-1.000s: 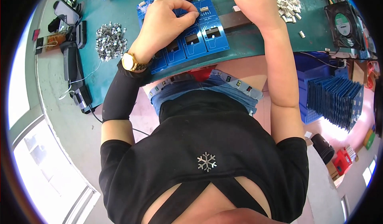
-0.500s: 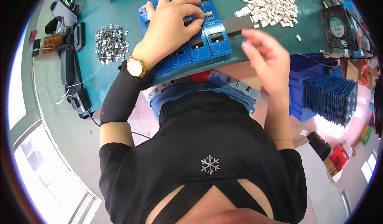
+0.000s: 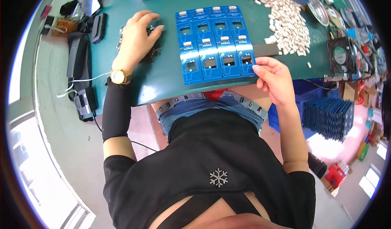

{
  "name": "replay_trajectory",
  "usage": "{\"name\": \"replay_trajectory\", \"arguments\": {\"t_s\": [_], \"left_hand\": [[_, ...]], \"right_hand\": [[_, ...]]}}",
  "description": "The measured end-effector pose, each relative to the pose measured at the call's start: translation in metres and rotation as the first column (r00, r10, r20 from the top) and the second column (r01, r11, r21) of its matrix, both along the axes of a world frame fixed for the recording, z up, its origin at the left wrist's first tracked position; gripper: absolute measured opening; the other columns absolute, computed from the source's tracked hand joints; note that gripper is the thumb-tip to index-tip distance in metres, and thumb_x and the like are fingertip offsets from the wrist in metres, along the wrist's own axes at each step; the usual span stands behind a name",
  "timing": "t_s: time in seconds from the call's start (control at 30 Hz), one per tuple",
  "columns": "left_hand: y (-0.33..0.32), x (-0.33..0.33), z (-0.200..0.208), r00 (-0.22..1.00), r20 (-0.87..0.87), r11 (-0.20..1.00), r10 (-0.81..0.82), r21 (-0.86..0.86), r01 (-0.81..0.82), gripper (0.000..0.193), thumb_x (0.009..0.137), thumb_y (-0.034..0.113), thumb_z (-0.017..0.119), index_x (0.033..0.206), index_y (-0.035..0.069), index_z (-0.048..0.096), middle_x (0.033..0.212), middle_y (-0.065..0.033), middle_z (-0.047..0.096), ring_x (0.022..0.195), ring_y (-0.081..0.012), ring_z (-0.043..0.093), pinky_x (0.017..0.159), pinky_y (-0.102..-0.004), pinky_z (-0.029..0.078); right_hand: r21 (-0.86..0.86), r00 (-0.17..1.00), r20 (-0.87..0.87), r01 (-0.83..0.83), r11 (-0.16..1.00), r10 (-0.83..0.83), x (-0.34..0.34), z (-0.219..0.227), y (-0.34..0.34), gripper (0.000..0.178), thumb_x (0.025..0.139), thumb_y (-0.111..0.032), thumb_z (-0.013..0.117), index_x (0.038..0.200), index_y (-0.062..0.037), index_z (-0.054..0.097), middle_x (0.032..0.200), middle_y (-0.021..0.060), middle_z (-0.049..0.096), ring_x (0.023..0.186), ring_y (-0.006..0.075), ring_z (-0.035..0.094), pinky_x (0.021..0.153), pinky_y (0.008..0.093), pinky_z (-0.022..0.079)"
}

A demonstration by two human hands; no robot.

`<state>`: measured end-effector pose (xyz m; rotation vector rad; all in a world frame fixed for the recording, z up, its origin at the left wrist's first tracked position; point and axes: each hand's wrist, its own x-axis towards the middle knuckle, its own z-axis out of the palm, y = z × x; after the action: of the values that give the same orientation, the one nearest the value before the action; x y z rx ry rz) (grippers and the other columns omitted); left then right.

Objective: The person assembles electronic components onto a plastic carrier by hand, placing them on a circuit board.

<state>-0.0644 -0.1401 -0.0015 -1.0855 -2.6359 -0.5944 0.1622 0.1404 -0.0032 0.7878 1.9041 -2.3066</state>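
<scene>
Blue circuit panel (image 3: 215, 43) lies on the table (image 3: 163, 78); right hand (image 3: 276, 79) pinches its corner, left hand (image 3: 136, 39) curls loosely over small metal parts (image 3: 151, 53).

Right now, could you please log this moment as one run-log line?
left hand: on pile of small metal parts | right hand: at near right corner of blue circuit board panel | table: green

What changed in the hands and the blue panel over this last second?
The left hand left the blue circuit panel and moved left onto the pile of small metal parts. The right hand came back from the pile of white connectors to the panel's near right corner. The panel stayed flat on the green mat.
</scene>
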Motion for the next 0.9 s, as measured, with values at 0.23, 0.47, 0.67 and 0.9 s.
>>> {"name": "replay_trajectory", "arguments": {"t_s": [0.23,0.47,0.67,0.9], "left_hand": [[-0.010,-0.001,-0.006,0.998,-0.023,0.998,-0.063,0.020,0.063,0.031,0.081,0.018,0.070,0.107,0.003,0.063,0.115,-0.0134,0.058,0.104,-0.0334,0.054,0.092,-0.0401,0.044],[-0.010,0.003,-0.005,0.998,0.049,0.996,-0.032,0.088,0.028,0.021,0.077,0.013,0.069,0.095,0.004,0.066,0.106,-0.0118,0.060,0.098,-0.0324,0.054,0.086,-0.0409,0.045],[-0.015,0.001,-0.011,0.992,0.091,0.978,-0.089,0.195,0.070,0.011,0.078,0.011,0.067,0.087,0.004,0.068,0.091,-0.0102,0.064,0.088,-0.0316,0.057,0.080,-0.0397,0.047],[-0.013,-0.001,-0.005,0.980,0.176,0.990,-0.093,0.117,0.073,0.015,0.079,0.015,0.067,0.092,0.008,0.069,0.098,-0.0065,0.060,0.096,-0.0275,0.054,0.085,-0.0399,0.043]], "right_hand": [[-0.067,0.981,-0.156,0.103,0.992,-0.113,0.005,-0.011,0.000,0.021,0.088,-0.001,0.063,0.108,0.0047,0.061,0.080,0.0067,0.066,0.059,0.0100,0.061,0.051,0.0200,0.047],[-0.087,0.953,-0.282,0.089,0.992,-0.110,-0.034,0.016,0.020,0.021,0.089,-0.001,0.061,0.109,0.0049,0.061,0.093,0.0082,0.067,0.055,0.0107,0.058,0.049,0.0220,0.048],[0.043,0.869,-0.491,-0.046,0.998,0.061,-0.172,0.044,0.028,0.027,0.090,-0.004,0.062,0.116,0.0052,0.059,0.096,0.0065,0.065,0.065,0.0097,0.057,0.056,0.0225,0.047],[0.065,0.881,-0.456,-0.109,0.992,0.126,-0.306,0.061,0.009,0.022,0.092,-0.006,0.060,0.110,0.0057,0.061,0.090,0.0076,0.066,0.072,0.0134,0.063,0.064,0.0242,0.053]]}}
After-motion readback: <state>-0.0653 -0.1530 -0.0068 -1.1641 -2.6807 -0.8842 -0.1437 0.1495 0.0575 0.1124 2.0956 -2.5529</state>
